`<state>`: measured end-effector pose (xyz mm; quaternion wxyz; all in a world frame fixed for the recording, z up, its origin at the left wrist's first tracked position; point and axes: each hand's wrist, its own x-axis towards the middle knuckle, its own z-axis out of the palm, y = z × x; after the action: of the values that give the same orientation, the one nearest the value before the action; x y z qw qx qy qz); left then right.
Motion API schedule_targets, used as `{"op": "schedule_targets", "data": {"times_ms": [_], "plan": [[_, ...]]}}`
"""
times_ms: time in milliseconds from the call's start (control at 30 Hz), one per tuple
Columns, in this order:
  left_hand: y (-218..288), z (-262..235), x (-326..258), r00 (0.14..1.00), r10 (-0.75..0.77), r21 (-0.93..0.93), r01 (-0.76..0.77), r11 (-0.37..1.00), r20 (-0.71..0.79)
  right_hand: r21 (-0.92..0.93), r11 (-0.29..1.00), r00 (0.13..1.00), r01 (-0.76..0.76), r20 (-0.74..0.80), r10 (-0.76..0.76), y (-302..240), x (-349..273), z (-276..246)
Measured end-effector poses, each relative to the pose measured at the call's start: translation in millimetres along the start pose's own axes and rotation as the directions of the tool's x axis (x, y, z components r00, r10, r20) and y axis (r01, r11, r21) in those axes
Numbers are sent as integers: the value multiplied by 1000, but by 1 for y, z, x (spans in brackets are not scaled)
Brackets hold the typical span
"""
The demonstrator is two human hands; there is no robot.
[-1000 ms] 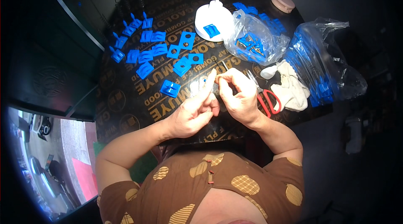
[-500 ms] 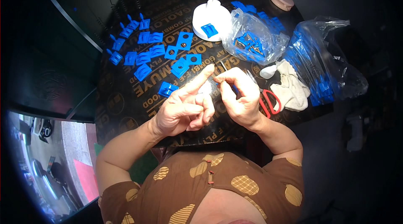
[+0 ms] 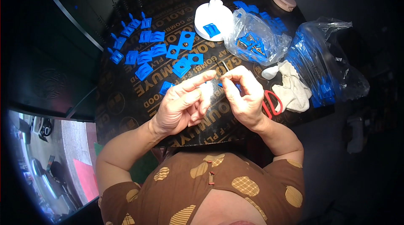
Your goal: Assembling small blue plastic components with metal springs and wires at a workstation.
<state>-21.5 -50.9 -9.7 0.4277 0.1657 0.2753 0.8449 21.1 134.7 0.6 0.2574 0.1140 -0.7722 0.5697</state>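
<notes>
Frame centre: left hand [image 3: 182,103] loosely spread, forefinger extended toward right hand [image 3: 243,94], pinching a small blue plastic part [image 3: 219,84] (largely hidden). Upper left: flat blue plastic pieces [image 3: 156,50] laid out on dark tabletop [image 3: 126,98], seemingly finished. Clear bags of blue parts [image 3: 254,41] upper right, apparently unprocessed.

dark printed table [image 3: 126,98] | white lamp base [image 3: 206,16] | daylit pavement [image 3: 50,157] lower left
</notes>
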Motion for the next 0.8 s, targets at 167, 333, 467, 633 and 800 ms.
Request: {"op": "schedule_targets", "data": {"times_ms": [167,333,467,633,800], "plan": [[-1,0,-2,981,9,200,31,979,-196,-59,998,1000,-1,24,3,-1,1,-1],[-3,-6,-2,988,-5,223,39,974,-152,-17,1000,998,-14,63,15,1,-1,-4],[-3,-7,-2,995,-2,144,17,989,-104,30,999,998,-40,54,38,-3,0,-4],[-4,-3,0,984,9,163,21,986,-180,6,995,990,-97,103,96,-1,0,-2],[-3,-1,0,985,66,191,-35,981,-156,35,992,988,-123,93,120,1,-3,0]]}}
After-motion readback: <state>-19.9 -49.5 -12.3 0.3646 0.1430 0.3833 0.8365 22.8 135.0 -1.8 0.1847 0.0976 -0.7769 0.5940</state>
